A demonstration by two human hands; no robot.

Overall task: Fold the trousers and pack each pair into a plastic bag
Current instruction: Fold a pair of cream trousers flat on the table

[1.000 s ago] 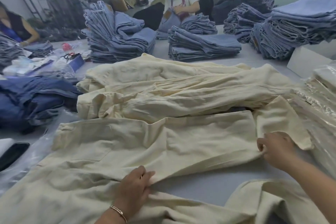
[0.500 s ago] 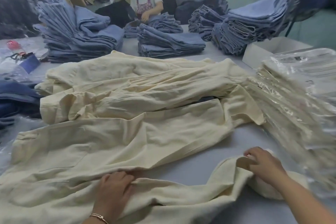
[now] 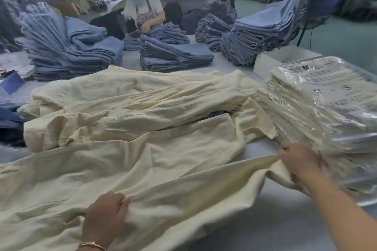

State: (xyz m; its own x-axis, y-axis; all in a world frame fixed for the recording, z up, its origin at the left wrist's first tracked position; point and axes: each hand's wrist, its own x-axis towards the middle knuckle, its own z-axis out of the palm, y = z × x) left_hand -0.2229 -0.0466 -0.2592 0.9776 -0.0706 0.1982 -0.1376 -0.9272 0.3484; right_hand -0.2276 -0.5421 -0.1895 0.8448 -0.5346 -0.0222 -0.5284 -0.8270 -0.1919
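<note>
Cream cloth in fingers: left hand (image 3: 105,215) bunches a fold of the trousers (image 3: 163,171) near the front edge, fingers curled into the fabric; right hand (image 3: 299,161) pinches the far end of the same pair, thumb + fingers closed on the edge.
Stretch: cloth runs taut between the two hands, lifted a bit off the worktop (image 3: 285,228) at the right end.
Task item: that pair lies spread across the front of the worktop, not yet folded, not bagged. More cream trousers (image 3: 130,104) are heaped loose behind it, touching it.
Bags: stack of packed bags (image 3: 318,112) at right, just beside the right hand; each looks to hold cream cloth.
Step (my guess): straightening one leg before the first fold; packing of this pair not begun.
Risk 1: the heap behind overlaps this pair, so a hard pull could drag the neighbours along and rumple them.
Risk 2: right hand works v. close to the slippery bag stack; a sweep of the arm could tip or slide it.
Risk 3: uneven tension w/ only a bunched left grip, so the crease may set crooked.
Writing: printed text + small symbols on the top bag, too blurred to read. No brand legible.
Farther out: stacks of blue jeans (image 3: 67,51), a white box (image 3: 285,58), another person (image 3: 142,8) at the far side.
</note>
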